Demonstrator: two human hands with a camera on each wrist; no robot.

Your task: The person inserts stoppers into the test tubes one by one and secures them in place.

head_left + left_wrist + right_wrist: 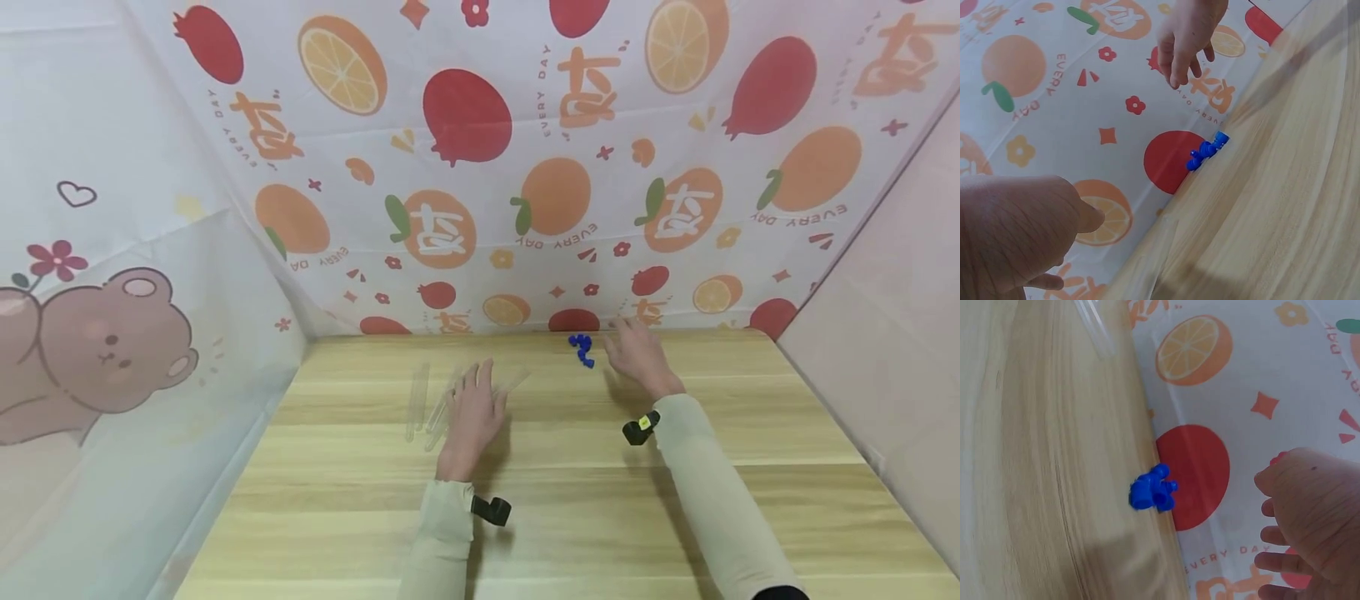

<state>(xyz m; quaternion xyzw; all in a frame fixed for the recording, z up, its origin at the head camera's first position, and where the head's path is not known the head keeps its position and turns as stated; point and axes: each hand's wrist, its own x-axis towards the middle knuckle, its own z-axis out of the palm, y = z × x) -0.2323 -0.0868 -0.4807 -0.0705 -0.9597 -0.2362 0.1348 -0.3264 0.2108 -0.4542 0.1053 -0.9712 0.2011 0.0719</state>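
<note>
Several clear tubes point(417, 404), apparently test tubes, lie on the table left of centre in the head view. My left hand point(474, 415) is over them with fingers extended; part of the tubes is hidden beneath it, and I cannot tell whether it touches any. One tube point(1155, 259) shows below that hand in the left wrist view. A small cluster of blue caps point(582, 348) sits near the table's back edge; in the right wrist view one of the caps point(1160, 497) shows a hollow end. Just right of them is my right hand point(637, 358), fingers loosely spread, holding nothing.
The wood-grain table point(555, 533) meets a fruit-printed cloth wall point(480, 183) at its back edge. A bear-printed cloth point(112, 350) stands on the left and a pale wall point(892, 333) on the right. Each wrist wears a black camera point(492, 510).
</note>
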